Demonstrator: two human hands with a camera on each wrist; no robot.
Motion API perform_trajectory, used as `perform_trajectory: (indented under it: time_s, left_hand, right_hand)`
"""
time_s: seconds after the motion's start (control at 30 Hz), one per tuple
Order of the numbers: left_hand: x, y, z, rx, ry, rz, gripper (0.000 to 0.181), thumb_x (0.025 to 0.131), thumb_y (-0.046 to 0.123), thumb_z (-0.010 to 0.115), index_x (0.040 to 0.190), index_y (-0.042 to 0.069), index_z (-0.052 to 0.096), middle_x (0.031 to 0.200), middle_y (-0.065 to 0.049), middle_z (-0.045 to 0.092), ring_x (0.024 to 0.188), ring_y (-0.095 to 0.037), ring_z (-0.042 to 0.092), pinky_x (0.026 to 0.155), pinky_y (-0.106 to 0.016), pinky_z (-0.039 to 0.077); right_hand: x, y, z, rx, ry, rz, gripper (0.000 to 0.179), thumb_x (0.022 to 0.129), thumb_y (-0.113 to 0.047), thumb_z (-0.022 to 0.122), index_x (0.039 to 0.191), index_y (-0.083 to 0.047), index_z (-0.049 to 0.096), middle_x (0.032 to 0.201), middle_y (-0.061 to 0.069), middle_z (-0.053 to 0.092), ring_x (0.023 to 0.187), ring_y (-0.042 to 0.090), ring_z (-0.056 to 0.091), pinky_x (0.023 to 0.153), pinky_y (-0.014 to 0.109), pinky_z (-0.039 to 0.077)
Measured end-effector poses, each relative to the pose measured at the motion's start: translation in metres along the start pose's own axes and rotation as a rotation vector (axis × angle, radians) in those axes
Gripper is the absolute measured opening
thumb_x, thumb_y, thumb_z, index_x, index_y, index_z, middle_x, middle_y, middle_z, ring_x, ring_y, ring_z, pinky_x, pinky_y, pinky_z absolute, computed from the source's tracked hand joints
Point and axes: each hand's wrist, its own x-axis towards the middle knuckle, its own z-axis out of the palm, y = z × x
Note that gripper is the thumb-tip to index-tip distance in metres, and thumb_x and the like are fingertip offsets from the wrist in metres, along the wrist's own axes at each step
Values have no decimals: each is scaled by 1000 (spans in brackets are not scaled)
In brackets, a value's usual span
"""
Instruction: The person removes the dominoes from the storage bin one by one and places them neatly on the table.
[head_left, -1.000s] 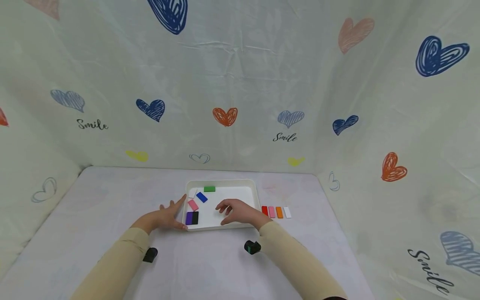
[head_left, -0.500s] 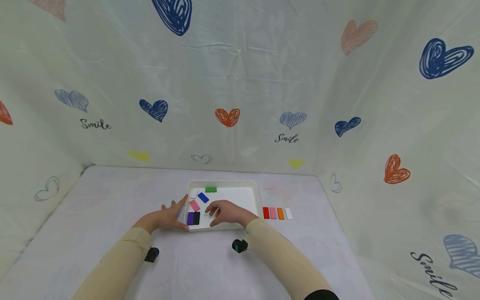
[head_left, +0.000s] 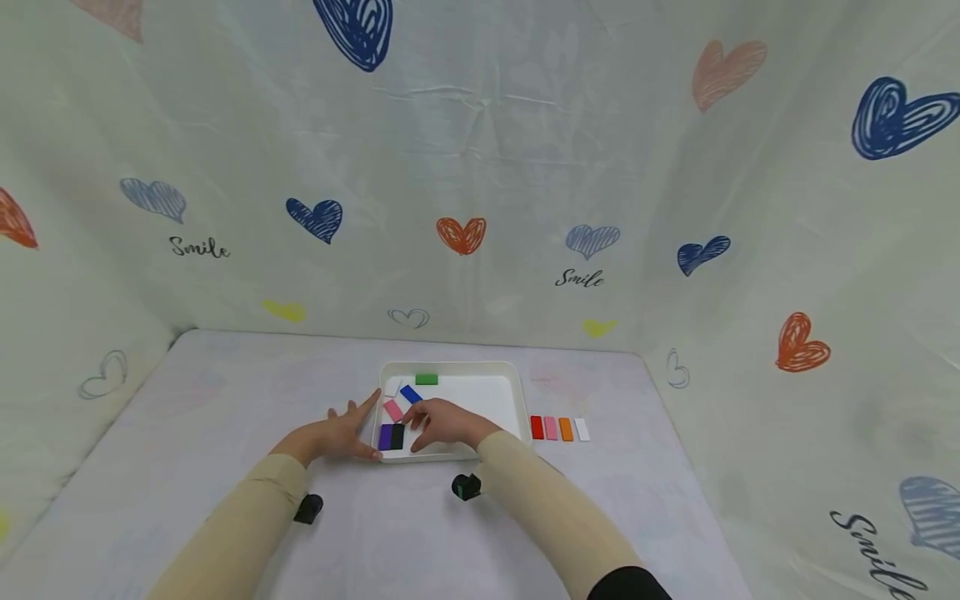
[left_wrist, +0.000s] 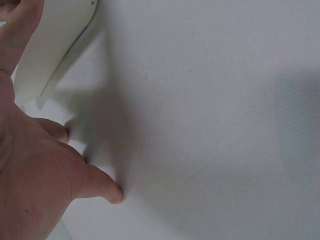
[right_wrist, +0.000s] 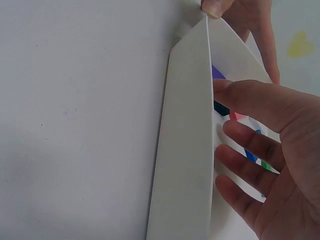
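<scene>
A shallow white tray (head_left: 468, 365) stands on the table. My left hand (head_left: 337, 435) rests against its left side, thumb and index finger spread along the rim. Inside, a purple block (head_left: 386, 437) and a black block (head_left: 398, 437) lie side by side at the near left corner. Behind them are a pink block (head_left: 393, 410), a blue block (head_left: 410, 394), a white block (head_left: 392, 387) and a green block (head_left: 427, 379). My right hand (head_left: 447, 422) hovers over the tray just right of the black block, fingers loosely bent and thumb apart, holding nothing.
Right of the tray, a red block (head_left: 537, 427), a pink block, an orange block (head_left: 566, 429) and a white block (head_left: 582, 429) lie in a row on the white-covered table (head_left: 405, 533). A heart-printed curtain (head_left: 510, 183) encloses the back and sides.
My right hand has moved left across the tray, towards the black and purple blocks. The left hand stays at the tray's left side, and the blocks lie as before.
</scene>
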Motion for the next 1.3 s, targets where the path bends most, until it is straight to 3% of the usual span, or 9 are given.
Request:
perform_trajectory:
  time_s: [0.3, 0.73, 1.3]
  left_hand:
    - [0, 2, -1, 27, 2, 17, 116, 78, 40, 81, 156, 10, -1, 149, -44, -4, 128, -71, -9, 95, -83, 3]
    - [5, -2, 2, 27, 3, 1, 115, 80, 41, 80, 156, 11, -1, 150, -43, -5, 128, -70, -10, 95, -83, 2]
    - [1, 2, 0, 28, -13, -12, 117, 79, 44, 80, 156, 11, -2, 150, -43, -7, 129, -70, -11, 96, -82, 1]
  right_hand:
    - [11, -5, 6, 30, 11, -1, 45, 78, -10, 83, 120, -14, 67, 107, -7, 63, 91, 10, 53, 81, 19, 51]
    - [13, -14, 10, -21, -39, -4, 46, 77, -1, 82, 119, -14, 68, 103, -7, 63, 90, 10, 54, 80, 19, 51]
    - [11, -10, 11, 5, -81, -29, 36, 81, 6, 75, 111, -13, 71, 95, -8, 62, 89, 9, 54, 71, 18, 53]
